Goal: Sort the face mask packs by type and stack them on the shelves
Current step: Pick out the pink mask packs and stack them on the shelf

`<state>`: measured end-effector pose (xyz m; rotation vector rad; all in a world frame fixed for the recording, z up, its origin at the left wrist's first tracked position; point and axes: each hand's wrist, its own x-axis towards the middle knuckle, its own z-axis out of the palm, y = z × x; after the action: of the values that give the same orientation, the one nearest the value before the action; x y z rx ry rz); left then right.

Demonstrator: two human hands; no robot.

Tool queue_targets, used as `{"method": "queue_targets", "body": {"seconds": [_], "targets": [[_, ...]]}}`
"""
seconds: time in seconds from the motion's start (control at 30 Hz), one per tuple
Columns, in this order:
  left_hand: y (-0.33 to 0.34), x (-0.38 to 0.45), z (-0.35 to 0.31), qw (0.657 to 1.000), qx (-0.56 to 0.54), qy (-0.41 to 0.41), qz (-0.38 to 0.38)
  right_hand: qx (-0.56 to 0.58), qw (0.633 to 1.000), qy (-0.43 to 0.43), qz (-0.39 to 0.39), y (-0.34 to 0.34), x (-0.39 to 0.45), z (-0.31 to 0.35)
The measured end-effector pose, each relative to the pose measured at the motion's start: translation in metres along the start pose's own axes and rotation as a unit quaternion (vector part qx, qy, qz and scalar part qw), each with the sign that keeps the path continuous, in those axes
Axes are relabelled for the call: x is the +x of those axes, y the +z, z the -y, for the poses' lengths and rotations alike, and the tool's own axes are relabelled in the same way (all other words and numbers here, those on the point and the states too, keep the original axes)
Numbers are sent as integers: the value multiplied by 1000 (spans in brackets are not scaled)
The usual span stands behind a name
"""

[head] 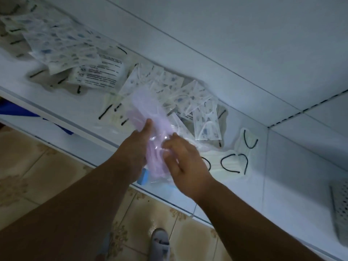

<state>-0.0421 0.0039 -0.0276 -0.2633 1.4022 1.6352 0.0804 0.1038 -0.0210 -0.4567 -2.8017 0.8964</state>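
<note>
You held the pink mask pack (150,117), a clear bag of pink masks, over the front edge of the white shelf (188,53), its far end pointing toward 11 o'clock. Your left hand (134,147) gripped it from the 9 o'clock side, thumb laid along the top. Your right hand (180,157) met it from 3 o'clock, fingers curled onto the crinkled plastic. A blue pack (142,177) showed just beneath, at 6 o'clock. Beyond, at 12 to 1 o'clock, the patterned mask packs (188,95) lay heaped on the shelf. At 3 o'clock lay white masks with black ear loops (233,164). More printed packs (62,48) were piled at 10 o'clock. A perforated basket (339,213) sat at far right.
</note>
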Motion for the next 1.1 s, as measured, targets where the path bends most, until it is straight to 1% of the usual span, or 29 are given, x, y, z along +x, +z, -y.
{"method": "queue_targets", "body": {"seconds": [0.03, 0.07, 0.1, 0.13, 0.17, 0.23, 0.27, 0.3, 0.37, 0.43, 0.5, 0.57, 0.63, 0.7, 0.73, 0.77, 0.83, 0.87, 0.9, 0.97, 1.03, 1.1], "targets": [[5, 2, 7, 999, -31, -3, 8, -4, 999, -36, 21, 1, -8, -2], [10, 0, 13, 999, -39, 10, -2, -2, 999, -46, 15, -2, -12, -6], [14, 0, 19, 999, -34, 29, -23, -1, 1000, -26, -9, -7, -11, -15], [15, 0, 24, 998, -20, 42, -49, -13, 999, 23, -27, -14, -7, -25], [16, 1, 30, 996, -3, 44, -79, -48, 994, 95, -15, -21, 0, -36], [17, -1, 38, 992, 46, 47, -107, -128, 958, 243, 77, -34, 15, -60], [19, -3, 39, 990, 75, 47, -109, -144, 940, 287, 114, -37, 21, -71], [20, -5, 41, 987, 100, 48, -116, -146, 931, 307, 133, -38, 26, -79], [22, -10, 43, 978, 133, 59, -150, -124, 935, 307, 131, -36, 31, -89], [22, -13, 44, 974, 136, 58, -170, -86, 944, 302, 99, -36, 36, -92], [22, -17, 45, 976, 121, 45, -177, -77, 953, 286, 66, -37, 34, -88], [19, -22, 45, 984, 62, 26, -167, -73, 966, 245, 36, -36, 25, -76], [17, -33, 44, 990, 25, 13, -138, -3, 974, 225, 21, -36, 11, -58], [12, -43, 44, 996, -1, 9, -92, 78, 971, 226, 23, -33, -5, -36], [8, -48, 43, 998, -12, 10, -66, 116, 963, 242, 35, -30, -11, -25], [5, -54, 43, 999, -21, 8, -36, 160, 947, 274, 52, -27, -16, -15], [-1, -64, 41, 999, -42, -10, 19, 262, 903, 334, 69, -20, -23, 1], [-5, -69, 40, 998, -54, -21, 40, 296, 889, 343, 62, -17, -26, 5], [-12, -72, 39, 995, -77, -36, 54, 315, 883, 345, 46, -16, -28, 8], [-27, -79, 37, 991, -90, -55, 80, 352, 865, 358, -6, -14, -34, 17], [-43, -82, 34, 992, -59, -55, 102, 404, 827, 386, -56, -10, -43, 31], [-54, -88, 30, 996, 36, -8, 86, 463, 785, 408, -52, -2, -52, 45]]}}
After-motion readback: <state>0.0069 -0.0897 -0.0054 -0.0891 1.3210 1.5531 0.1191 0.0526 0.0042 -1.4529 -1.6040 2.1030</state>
